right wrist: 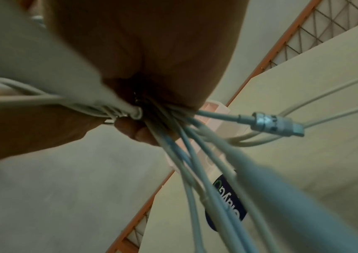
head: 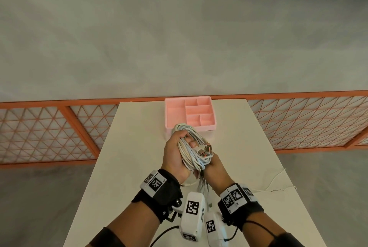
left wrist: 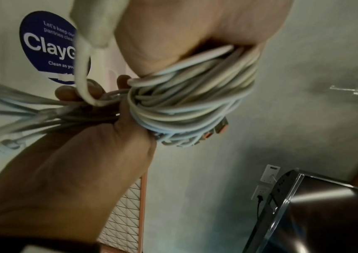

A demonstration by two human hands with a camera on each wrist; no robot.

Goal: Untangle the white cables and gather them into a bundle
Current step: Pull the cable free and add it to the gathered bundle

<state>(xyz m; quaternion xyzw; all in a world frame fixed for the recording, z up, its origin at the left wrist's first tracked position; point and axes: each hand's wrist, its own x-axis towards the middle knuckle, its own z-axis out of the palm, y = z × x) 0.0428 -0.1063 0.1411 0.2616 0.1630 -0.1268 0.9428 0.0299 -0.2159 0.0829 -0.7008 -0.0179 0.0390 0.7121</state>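
Left hand fingers wrapped round coiled cables to keep loops together; right hand gripping loose tails below, holding them gathered above surface.

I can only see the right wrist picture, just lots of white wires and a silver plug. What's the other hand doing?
Observer: The left hand grips a coil of white cables, wound into loops.
Child: Where do my wires go?
Observer: They run up into that coil; the right hand grips them just below it.
Child: Is there a box?
Observer: Yes, a pink tray with compartments sits on the white table, beyond the hands.
Child: Any more plugs?
Observer: Yes, plugs with orange inside stick out of the coil by the left thumb.
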